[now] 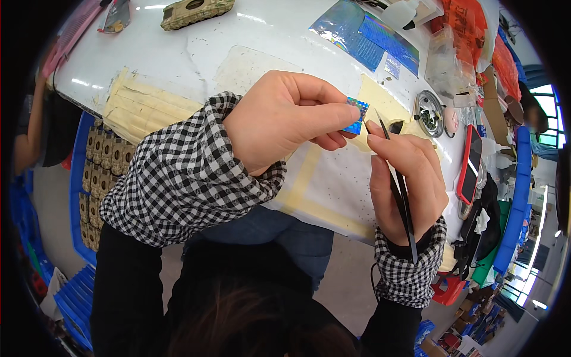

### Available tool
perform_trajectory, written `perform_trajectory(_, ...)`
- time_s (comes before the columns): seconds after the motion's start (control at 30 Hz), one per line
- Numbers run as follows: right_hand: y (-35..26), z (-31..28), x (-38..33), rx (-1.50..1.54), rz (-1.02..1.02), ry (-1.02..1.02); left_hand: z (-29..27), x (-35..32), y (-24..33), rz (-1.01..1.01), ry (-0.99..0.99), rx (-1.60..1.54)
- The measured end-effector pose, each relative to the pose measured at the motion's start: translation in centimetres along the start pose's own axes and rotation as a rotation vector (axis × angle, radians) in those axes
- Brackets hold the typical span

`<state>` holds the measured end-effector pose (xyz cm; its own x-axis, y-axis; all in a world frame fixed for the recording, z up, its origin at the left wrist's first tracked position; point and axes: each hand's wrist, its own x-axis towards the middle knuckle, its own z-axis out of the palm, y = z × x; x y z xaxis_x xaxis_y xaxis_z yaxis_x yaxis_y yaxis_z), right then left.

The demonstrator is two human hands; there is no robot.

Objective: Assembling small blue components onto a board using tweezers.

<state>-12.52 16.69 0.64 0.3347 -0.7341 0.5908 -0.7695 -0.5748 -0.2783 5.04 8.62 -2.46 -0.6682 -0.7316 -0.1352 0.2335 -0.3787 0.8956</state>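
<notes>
Two hands over white worktable [196, 53], yellowed tape patches [140, 107].

The small shiny blue holographic square [355, 116] is half covered by the left thumb. At three o'clock, the red flat phone-like slab [470, 163] bends into the fisheye rim. At twelve o'clock, the tan camouflage tank model [196, 12] is cut by the edge.

A tan toy tank [196, 12] sits at the far edge of the white table [196, 56]. A round metal dish [429, 113] lies near a red phone [471, 164]. Blue shiny sheets [363, 37] lie flat.
</notes>
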Motion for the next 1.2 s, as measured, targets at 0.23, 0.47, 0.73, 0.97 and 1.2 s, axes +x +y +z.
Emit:
perform_trajectory(0.23,0.01,0.31,-0.04,-0.085,-0.080,0.040,-0.10,0.22,0.03,-0.049,-0.019,-0.059)
perform_trajectory(0.47,0.47,0.82,-0.40,-0.235,-0.228,0.061,-0.20,0.18,0.25,-0.077,-0.027,-0.079)
perform_trajectory(0.73,0.44,0.76,-0.35,-0.311,-0.293,0.035,-0.13,0.16,0.29,-0.087,-0.009,-0.082)
perform_trajectory(0.97,0.01,0.49,-0.23,-0.327,-0.285,0.040,0.09,0.10,0.57,-0.085,-0.002,-0.070)
perform_trajectory(1.2,-0.01,0.57,-0.22,-0.321,-0.265,0.027,0.02,0.15,0.34,-0.080,0.003,-0.072)
